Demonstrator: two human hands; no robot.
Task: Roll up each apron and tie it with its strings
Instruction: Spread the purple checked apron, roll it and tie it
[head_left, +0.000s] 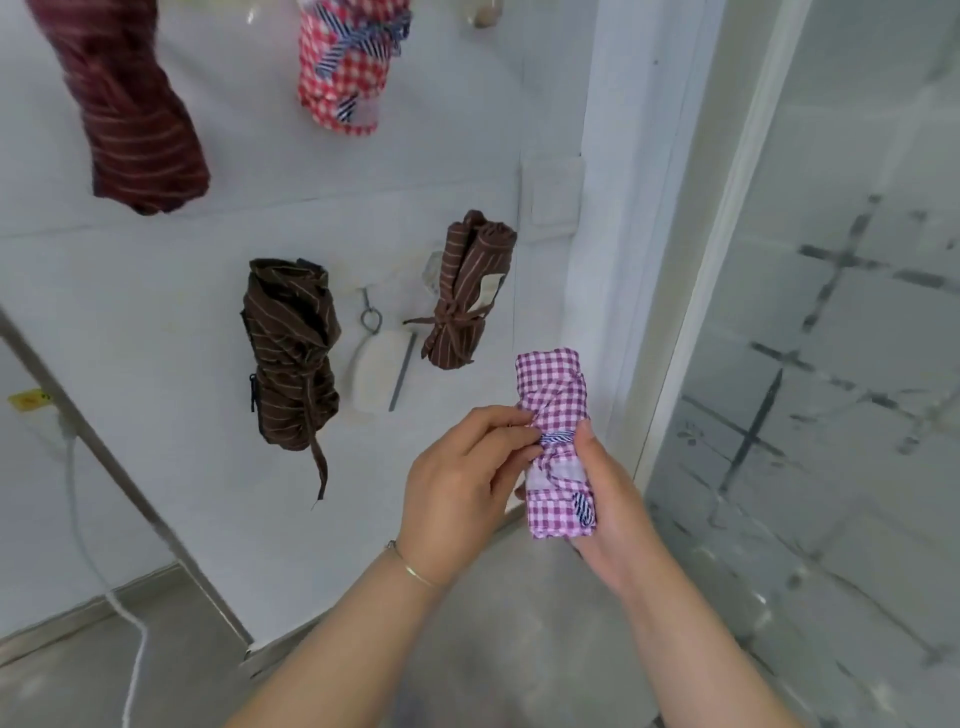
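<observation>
Purple gingham apron (555, 410) is rolled into a compact bundle and held in the air just off the right edge of the white table (156, 270), near the person's body. A navy-and-white striped string (557, 437) circles its waist, and a loose end of that string lies against the lower part of the roll. The right hand (608, 509) cradles the bundle from beneath and from the right, thumb pressed at the string. The left hand (457, 488) pinches cloth or string at the left side of the wrap; which of the two cannot be told. Judged step: securing the tie. Keep the supporting hand firm so that the roll does not loosen, draw the string snug at the waist, and finish the knot before letting go. On the table lie four tied rolls: two brown striped aprons (291, 358), a maroon striped apron (130, 114) and a red gingham apron (348, 67).
</observation>
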